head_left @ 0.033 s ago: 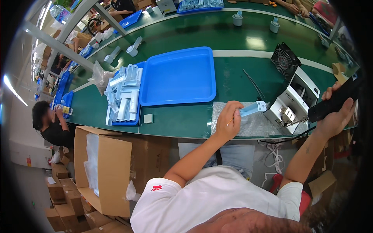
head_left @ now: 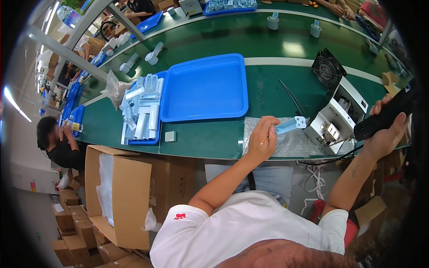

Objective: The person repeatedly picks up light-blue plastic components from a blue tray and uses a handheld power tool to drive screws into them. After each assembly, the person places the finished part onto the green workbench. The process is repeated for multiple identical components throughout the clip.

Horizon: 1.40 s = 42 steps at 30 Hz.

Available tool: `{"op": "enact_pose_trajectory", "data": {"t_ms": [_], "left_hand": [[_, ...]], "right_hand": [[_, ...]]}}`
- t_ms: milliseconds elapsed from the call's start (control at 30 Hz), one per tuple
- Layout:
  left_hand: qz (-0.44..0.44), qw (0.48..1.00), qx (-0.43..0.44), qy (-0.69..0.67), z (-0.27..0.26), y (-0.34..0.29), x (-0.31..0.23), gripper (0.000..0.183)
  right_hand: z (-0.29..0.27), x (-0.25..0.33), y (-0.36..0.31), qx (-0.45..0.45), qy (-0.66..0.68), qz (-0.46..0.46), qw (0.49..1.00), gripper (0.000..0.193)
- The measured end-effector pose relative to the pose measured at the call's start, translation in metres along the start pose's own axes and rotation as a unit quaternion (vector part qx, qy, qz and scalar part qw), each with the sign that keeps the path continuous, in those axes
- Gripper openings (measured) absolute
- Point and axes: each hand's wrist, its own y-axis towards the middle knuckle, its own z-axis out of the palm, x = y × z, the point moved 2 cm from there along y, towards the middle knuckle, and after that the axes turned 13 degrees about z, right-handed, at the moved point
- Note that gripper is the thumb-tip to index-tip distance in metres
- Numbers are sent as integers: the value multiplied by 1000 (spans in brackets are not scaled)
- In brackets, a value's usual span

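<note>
My left hand [head_left: 263, 139] is closed around a light-blue plastic part [head_left: 291, 125], a narrow trough with holes in its wider end. A thin pale stick [head_left: 265, 139] with a whitish tip pokes out from the same fingers. At the right, my right hand [head_left: 389, 131] grips a long black object [head_left: 384, 115] whose kind I cannot make out. Between the hands stands a white metal machine [head_left: 333, 123] with its front mechanism exposed. Bubble wrap [head_left: 286, 145] lies on the table under the plastic part.
An empty blue tray [head_left: 205, 89] lies left of centre, beside a blue tray heaped with light-blue parts [head_left: 143, 107]. Black tweezers [head_left: 291, 96], a black fan [head_left: 328, 68] and a small white block [head_left: 170, 136] are on the green table [head_left: 201, 140]. A cardboard box [head_left: 129, 201] stands below.
</note>
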Motion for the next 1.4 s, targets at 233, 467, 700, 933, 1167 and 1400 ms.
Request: {"op": "enact_pose_trajectory", "data": {"t_ms": [233, 467, 700, 933, 1167, 1400], "left_hand": [[-3, 1000, 1, -12, 0, 1, -3, 17], [-22, 999, 24, 27, 6, -3, 6, 22], [-21, 999, 29, 2, 9, -5, 8, 24], [-10, 999, 30, 13, 7, -3, 6, 24], [-11, 999, 30, 21, 5, -6, 10, 24], [-17, 999, 32, 5, 9, -3, 6, 24]], "right_hand": [[7, 3, -5, 11, -6, 30, 999, 49], [12, 10, 4, 28, -49, -12, 998, 48], [51, 29, -5, 48, -90, -272, 957, 38], [54, 25, -8, 65, -45, -247, 966, 41], [61, -2, -22, 26, -12, -232, 972, 56], [58, 36, -19, -26, -28, -130, 991, 58]]}}
